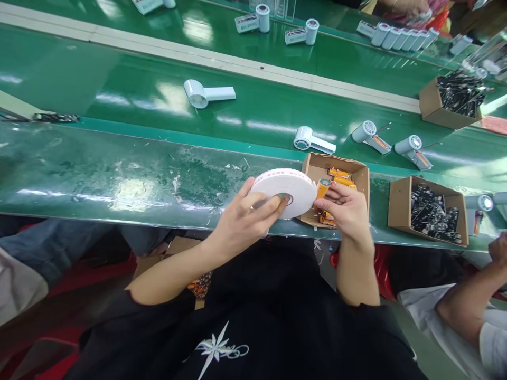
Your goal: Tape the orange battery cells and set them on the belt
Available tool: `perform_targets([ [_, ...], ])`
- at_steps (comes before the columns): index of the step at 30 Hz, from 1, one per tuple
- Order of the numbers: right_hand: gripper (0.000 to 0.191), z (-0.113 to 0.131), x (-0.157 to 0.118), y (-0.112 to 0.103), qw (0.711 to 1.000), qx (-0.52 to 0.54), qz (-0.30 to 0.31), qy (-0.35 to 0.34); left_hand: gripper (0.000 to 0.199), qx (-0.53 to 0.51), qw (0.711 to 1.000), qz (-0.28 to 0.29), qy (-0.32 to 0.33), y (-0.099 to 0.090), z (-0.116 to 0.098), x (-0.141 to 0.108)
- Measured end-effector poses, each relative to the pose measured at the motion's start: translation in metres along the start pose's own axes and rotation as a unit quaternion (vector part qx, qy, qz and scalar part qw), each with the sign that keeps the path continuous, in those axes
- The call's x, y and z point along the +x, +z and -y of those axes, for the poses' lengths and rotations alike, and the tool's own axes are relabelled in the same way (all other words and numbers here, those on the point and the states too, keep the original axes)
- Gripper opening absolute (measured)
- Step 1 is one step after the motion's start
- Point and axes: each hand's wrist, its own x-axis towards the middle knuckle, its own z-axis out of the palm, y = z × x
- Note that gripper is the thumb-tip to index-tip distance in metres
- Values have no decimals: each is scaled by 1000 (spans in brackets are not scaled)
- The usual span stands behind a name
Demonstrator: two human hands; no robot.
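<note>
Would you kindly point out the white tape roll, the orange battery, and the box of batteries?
white tape roll (291,186), head view, flat white face.
orange battery (322,188), head view, orange casing.
box of batteries (317,168), head view, bare inner wall.

Bright, even overhead lighting; wide-angle view with curved edges.

Overhead lamps produce white glare patches on the glossy green belt (166,95) and on the worn bench surface (130,192). Shadows are soft and short. The area under the bench is dim. Straight rails bow toward the frame edges. The centre is sharp; the far right corner is slightly blurred and overexposed.
</note>
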Motion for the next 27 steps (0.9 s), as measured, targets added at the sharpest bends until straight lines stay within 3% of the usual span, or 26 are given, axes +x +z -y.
perform_targets([
  [2,42,-14,-7,12,991,59,-108,-52,60,21,998,-32,-39,6,-13,-6],
  [4,40,-17,-11,17,990,56,-116,-50,57,21,998,-38,-55,9,-18,-11],
  [7,55,-4,-6,8,999,-16,38,13,60,-27,999,-15,-37,4,-7,-13],
  [9,52,12,2,-2,990,-81,115,21,63,-73,997,15,-31,-2,7,-9],
  [13,40,34,22,-14,964,-210,166,-7,62,-129,990,49,-23,-9,24,-2],
  [15,43,31,27,-9,976,-167,136,-30,62,-116,991,41,-45,-7,22,-1],
  [18,52,7,21,19,996,-12,9,-85,61,-86,990,5,-115,4,3,-5],
  [20,52,-13,13,44,987,61,-84,-119,61,-72,985,-18,-156,14,-15,-8],
  [22,46,-24,9,56,980,101,-116,-124,59,-58,981,-29,-181,22,-32,-16],
  [24,38,-18,16,42,981,111,-94,-127,54,-76,984,-6,-162,24,-42,-29],
  [26,29,1,32,-1,971,101,-102,-189,48,-113,985,48,-118,19,-37,-50],
  [27,21,12,40,-30,951,95,-143,-256,48,-123,984,76,-107,16,-28,-63],
])
